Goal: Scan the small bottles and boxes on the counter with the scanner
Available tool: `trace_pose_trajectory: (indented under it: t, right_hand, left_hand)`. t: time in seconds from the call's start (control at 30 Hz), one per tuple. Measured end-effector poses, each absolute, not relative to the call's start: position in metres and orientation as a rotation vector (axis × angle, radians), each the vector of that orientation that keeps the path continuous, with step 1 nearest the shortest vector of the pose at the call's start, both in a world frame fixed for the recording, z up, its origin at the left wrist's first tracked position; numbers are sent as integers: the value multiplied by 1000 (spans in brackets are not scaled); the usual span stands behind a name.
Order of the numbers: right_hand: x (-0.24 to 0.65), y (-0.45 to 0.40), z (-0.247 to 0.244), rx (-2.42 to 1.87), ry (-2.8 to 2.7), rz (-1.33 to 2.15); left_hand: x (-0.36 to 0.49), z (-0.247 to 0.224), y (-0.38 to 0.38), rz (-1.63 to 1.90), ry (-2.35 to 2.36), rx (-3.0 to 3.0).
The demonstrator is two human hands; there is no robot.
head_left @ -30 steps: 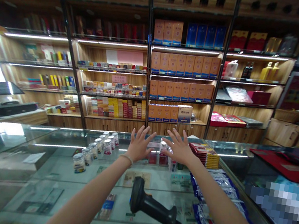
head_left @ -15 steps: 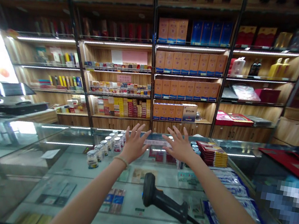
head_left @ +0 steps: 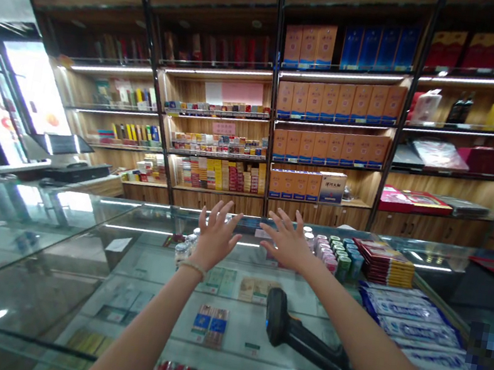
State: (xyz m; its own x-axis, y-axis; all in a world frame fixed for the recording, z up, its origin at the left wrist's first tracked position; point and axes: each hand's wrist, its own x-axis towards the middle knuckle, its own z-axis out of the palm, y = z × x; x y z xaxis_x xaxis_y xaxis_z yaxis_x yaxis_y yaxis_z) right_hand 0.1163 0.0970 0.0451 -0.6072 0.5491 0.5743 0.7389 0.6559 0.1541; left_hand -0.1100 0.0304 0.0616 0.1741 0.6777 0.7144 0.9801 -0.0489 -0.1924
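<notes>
Both hands have swung leftward over the glass counter [head_left: 246, 325], left hand [head_left: 215, 240] now partly covering white-lidded jars [head_left: 180, 254], right hand [head_left: 287, 243] near coloured cans [head_left: 343, 266], fingers spread wide, nothing held, black scanner [head_left: 282, 324] lying nearer the wearer, apart from both palms.

On table [head_left: 239, 362]: scanner [head_left: 286, 329]; jars [head_left: 181, 254] beyond it, to the left; small cans [head_left: 339, 257] beyond it, to the right. Stacked packets [head_left: 388, 266] right of cans; pouches [head_left: 424, 332] in front of stack. Shelves [head_left: 362, 196] behind table, rows of boxes [head_left: 327, 148] on them.
</notes>
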Motion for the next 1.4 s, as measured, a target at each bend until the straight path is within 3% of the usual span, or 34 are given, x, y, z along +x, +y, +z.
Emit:
trace_pose_trajectory:
  t: [0.57,0.9,1.4]
  right_hand:
    - [41,111,32,-989,-2502,-410]
    - [-2,120,32,-1027,-2611,-311]
    - [-38,134,37,-1048,-2668,-161]
  left_hand:
    - [-190,69,51,-399,-1853,-1604]
    - [-190,36,47,-461,-1889,-1641]
    - [-193,25,51,-372,-1814,-1695]
